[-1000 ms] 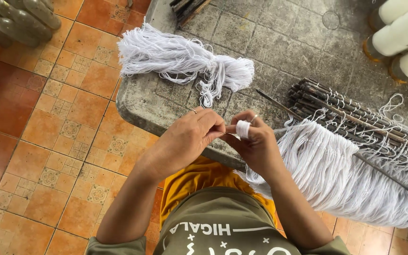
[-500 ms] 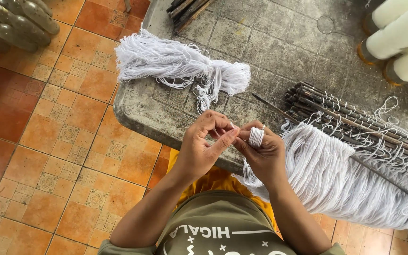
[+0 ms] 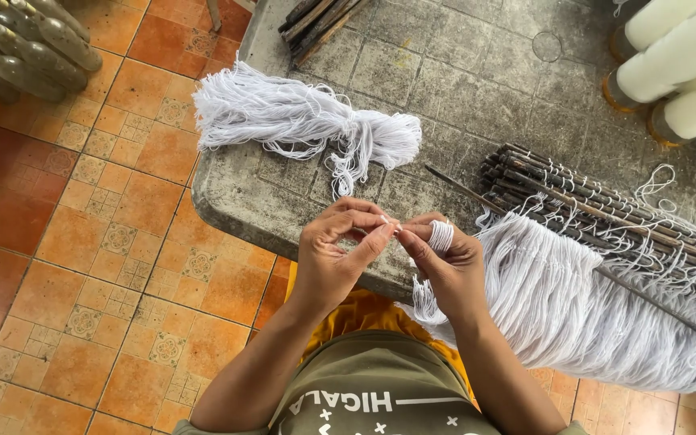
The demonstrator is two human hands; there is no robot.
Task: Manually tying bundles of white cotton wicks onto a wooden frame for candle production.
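Orange patterned floor tiles [image 3: 106,201] run under a grey stone table [image 3: 461,72], its near edge at the person's lap. Since a second ago the left hand [image 3: 333,250] has lifted off the right hand [image 3: 445,262]; its thumb and forefinger now pinch a thread end just at the right forefinger, other fingers loosely curled. White thread [image 3: 441,235] sits wound in a coil round that right forefinger, the right fingers closed about it, with loose ends hanging below the hand. By the look of it, the winding has gone on a turn and the coil is fuller. A loose skein [image 3: 300,121] lies on the table's left part. Dark sticks [image 3: 598,205] tied with thread lie to the right, their white fringe [image 3: 573,298] hanging over the edge. Containers: none open in view; pale cylinders [image 3: 678,56] stand top right, contents cannot be told.
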